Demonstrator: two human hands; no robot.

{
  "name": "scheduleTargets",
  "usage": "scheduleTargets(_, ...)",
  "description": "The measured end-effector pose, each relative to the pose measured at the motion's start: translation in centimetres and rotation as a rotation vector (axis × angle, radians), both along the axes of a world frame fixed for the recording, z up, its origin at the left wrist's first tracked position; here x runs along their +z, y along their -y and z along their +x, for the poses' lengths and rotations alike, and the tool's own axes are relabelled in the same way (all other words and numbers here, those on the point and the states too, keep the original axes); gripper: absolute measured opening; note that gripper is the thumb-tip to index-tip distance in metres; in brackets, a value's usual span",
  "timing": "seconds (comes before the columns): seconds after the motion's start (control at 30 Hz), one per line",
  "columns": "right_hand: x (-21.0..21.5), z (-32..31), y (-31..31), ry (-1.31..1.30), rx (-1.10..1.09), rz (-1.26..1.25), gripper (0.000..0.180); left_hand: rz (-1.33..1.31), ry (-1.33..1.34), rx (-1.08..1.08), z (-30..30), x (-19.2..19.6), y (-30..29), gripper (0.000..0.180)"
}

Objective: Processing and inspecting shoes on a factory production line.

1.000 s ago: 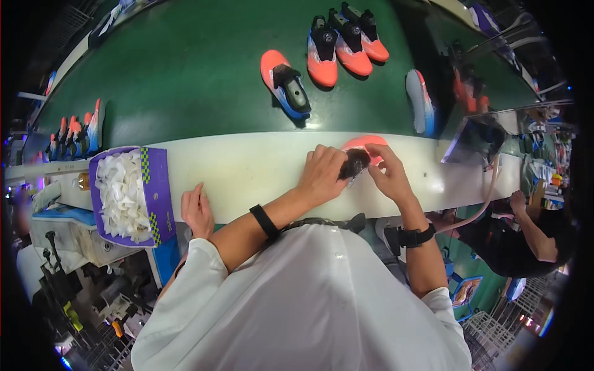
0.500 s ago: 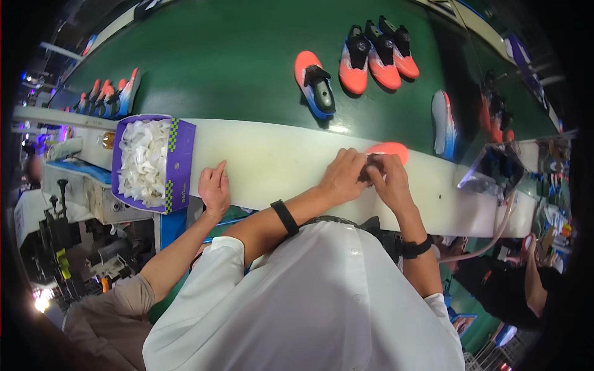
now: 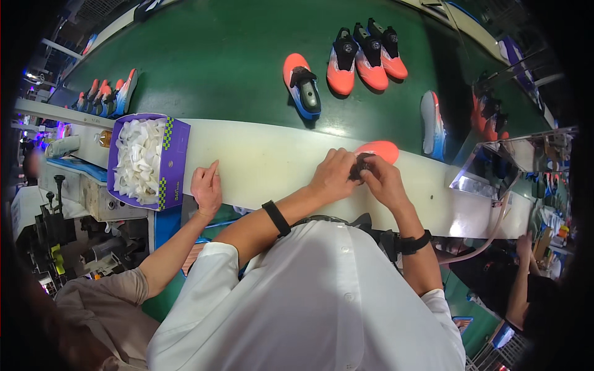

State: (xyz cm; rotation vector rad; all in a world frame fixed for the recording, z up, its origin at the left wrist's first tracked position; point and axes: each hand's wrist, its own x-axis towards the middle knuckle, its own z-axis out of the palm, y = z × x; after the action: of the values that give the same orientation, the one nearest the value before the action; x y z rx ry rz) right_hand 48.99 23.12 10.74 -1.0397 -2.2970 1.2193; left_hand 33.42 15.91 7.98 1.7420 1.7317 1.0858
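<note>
On the pale work strip, a shoe upper (image 3: pixel 380 150) with a coral toe points away to the right. My left hand (image 3: pixel 334 175) grips it from the left, its fingers curled round the side. From the right, my right hand (image 3: pixel 383 180) pinches the black opening (image 3: pixel 361 166) of the shoe between thumb and fingers. Most of the shoe's rear part lies hidden behind my hands. Beyond it on the green belt stand a coral-and-blue shoe on a last (image 3: pixel 309 96) and a group of three shoes with black collars (image 3: pixel 371 62).
A purple box (image 3: pixel 176 164) full of white crumpled strips stands at the left. Beside it a co-worker's hand (image 3: pixel 206 189) rests over the strip. One shoe (image 3: pixel 433 123) lies on its side at the right, near a clear panel (image 3: pixel 479 173). More shoes (image 3: pixel 124 93) line the far left.
The whole view has shifted slightly, so the things appear further left. My right-hand fingers have moved a little on the black opening. The shoe stays between my hands.
</note>
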Motion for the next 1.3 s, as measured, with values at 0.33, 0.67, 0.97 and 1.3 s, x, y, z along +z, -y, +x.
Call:
scheduleTargets(0.33,-1.7,-0.4,-0.2,-0.075,-0.182,0.015,0.023,-0.003,-0.009,0.025,0.6,0.2,0.0,0.044)
scheduleTargets(0.67,-1.9,0.3,-0.7,-0.087,-0.195,-0.164,0.027,-0.510,0.021,-0.116,-1.1,-1.0,1.3,0.083)
scheduleTargets(0.97,-1.4,3.3,-2.1,-0.137,-0.137,0.126,0.033,-0.257,-0.321,-0.054,0.2,-0.4,3.7,0.071)
scheduleTargets(1.3,-2.0,2.7,-0.7,-0.074,0.046,0.356,0.047,-0.208,-0.354,-0.075,0.3,-0.4,3.5,0.072)
